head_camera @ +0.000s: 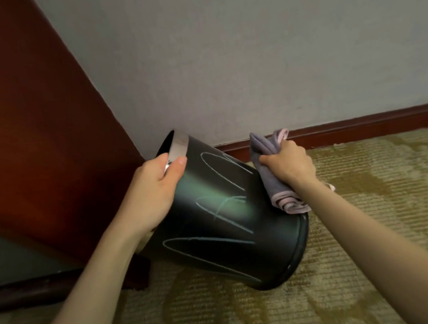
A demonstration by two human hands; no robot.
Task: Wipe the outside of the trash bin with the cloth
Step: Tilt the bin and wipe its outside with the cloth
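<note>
The black trash bin (pixel 223 216) is leaning tilted on the carpet (pixel 382 220), its base low at the right and its silver-rimmed mouth raised toward the wall corner; pale chalky scribbles are showing across its side; the left hand (pixel 155 187) is gripping the rim, thumb lying over the outer wall; the right hand (pixel 288 164) is clutching a bunched grey cloth (pixel 271 178) with pink edging against the bin's upper right side; a grey wall (pixel 245 46) with a dark baseboard (pixel 368 125) is standing behind, a reddish wooden panel (pixel 20 121) at the left.
</note>
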